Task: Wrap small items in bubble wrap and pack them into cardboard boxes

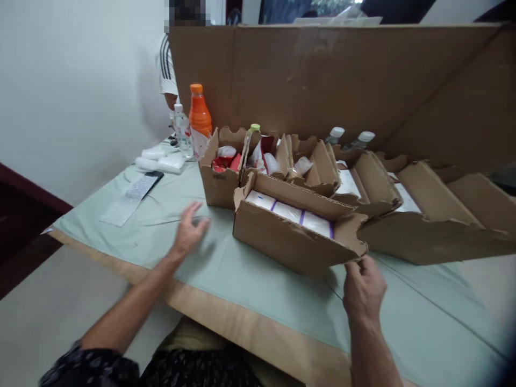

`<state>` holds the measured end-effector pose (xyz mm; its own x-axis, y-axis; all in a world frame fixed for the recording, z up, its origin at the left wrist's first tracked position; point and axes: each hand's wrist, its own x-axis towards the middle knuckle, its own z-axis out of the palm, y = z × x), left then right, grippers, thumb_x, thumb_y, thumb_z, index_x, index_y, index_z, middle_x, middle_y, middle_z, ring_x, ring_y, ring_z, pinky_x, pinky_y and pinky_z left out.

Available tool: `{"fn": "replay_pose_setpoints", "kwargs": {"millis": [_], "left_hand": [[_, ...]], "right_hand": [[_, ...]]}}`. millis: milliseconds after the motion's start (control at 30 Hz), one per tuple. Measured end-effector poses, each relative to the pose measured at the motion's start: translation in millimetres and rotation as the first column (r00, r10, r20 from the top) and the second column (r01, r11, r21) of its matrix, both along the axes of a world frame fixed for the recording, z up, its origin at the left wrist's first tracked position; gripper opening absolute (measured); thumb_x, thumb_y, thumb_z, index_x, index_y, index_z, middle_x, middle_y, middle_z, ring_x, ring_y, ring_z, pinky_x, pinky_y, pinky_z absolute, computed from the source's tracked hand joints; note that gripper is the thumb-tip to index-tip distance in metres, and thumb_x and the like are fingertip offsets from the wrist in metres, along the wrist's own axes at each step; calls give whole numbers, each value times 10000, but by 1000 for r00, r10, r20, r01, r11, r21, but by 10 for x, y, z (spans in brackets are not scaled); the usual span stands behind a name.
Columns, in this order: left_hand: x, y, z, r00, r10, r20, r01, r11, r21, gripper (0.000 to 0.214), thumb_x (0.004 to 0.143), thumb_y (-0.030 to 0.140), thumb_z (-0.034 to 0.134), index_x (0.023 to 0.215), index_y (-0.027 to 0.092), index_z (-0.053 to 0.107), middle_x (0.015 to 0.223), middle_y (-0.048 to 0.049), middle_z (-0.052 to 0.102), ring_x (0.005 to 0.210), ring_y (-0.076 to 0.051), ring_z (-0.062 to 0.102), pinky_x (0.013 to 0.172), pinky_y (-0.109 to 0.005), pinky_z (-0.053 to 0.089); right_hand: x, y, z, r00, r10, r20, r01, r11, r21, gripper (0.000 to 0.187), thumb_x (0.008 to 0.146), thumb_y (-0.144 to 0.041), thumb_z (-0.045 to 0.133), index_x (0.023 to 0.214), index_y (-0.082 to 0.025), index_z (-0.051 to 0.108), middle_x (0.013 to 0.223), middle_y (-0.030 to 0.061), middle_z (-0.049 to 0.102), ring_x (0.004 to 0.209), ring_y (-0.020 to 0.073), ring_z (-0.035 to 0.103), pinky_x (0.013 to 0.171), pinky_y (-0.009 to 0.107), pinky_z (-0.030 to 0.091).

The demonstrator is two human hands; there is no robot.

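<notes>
My left hand (188,230) hovers over the pale green tablecloth (226,269), fingers spread, holding nothing. It is blurred by motion and lies left of an open cardboard box (282,239) that holds white packets with purple stripes (290,212). My right hand (363,287) is closed in a pinch at the box's torn lower right corner flap.
Behind stand more open cardboard boxes (220,183) with red and white packets, an orange bottle (199,115), clear bottles (181,129) and a tall cardboard wall (342,75). A phone and a clear packet (133,196) lie at left. Another person's sleeve (166,67) shows at the back.
</notes>
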<state>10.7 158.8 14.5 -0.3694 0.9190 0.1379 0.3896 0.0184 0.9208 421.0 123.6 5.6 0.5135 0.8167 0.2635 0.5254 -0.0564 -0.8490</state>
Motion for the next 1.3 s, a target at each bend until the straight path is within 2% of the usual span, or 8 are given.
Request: {"fn": "replay_pose_setpoints", "kwargs": {"millis": [233,500,667,800,900,1067,1200,1300], "left_hand": [[-1774,166,195,828,292,-478,-427,881,-202,338,743,299,678,1024,112,653,1297,-229,616,1408,-528,388,1161,-732,229],[-2139,226,138,692,325,-645,-532,834,-149,183,777,240,549,835,152,699,962,-161,703,1038,-364,649,933,-495,507],[-1767,-245,220,679,351,-644,-424,904,45,166,840,235,518,863,173,671,982,-132,716,1021,-306,681,972,-442,517],[-1023,-899,166,738,240,-630,-88,961,262,99,886,265,592,889,205,671,948,-78,742,946,-251,714,938,-379,545],[-301,-1284,185,769,74,-635,222,901,374,106,910,152,609,977,202,674,961,-56,745,903,-207,717,870,-327,558],[731,-1441,334,775,-266,-573,541,747,385,186,907,67,557,1018,181,653,958,-70,739,882,-184,701,816,-325,572],[960,-1309,492,705,-352,-616,672,609,421,188,909,59,572,1034,178,646,969,-83,760,880,-190,715,819,-360,575],[849,-1167,608,652,-266,-710,703,564,433,218,898,50,618,1044,208,652,994,-64,772,896,-197,725,842,-384,571]], "right_hand": [[111,-251,-361,996,-72,59,81,983,-163,540,716,-609,557,976,-165,722,956,126,736,868,297,650,817,415,494],[138,-149,-346,985,-58,161,102,955,-278,483,685,-636,536,862,-210,678,806,119,701,742,311,628,714,446,476],[46,-229,-260,993,-74,96,78,996,-35,472,747,-555,547,942,-166,728,1080,166,753,952,320,688,886,474,517],[-213,-610,-22,995,-96,-31,98,994,54,402,853,-483,608,1056,-168,755,1116,133,764,954,262,701,900,429,535],[-579,-1012,87,942,63,-330,-91,993,-69,422,898,-533,643,1126,-190,735,1135,132,754,868,231,706,729,361,565],[-1262,-1483,15,468,203,-860,-571,812,-119,730,867,-670,676,1457,-270,517,1328,147,666,928,248,729,569,307,576],[-1494,-1448,58,217,157,-964,-495,868,30,593,807,-633,761,1218,-218,654,1092,78,723,718,156,636,561,275,537],[-1387,-1276,206,269,188,-945,-393,917,71,555,734,-522,843,1157,-216,657,923,19,704,667,124,562,529,235,483]]}}
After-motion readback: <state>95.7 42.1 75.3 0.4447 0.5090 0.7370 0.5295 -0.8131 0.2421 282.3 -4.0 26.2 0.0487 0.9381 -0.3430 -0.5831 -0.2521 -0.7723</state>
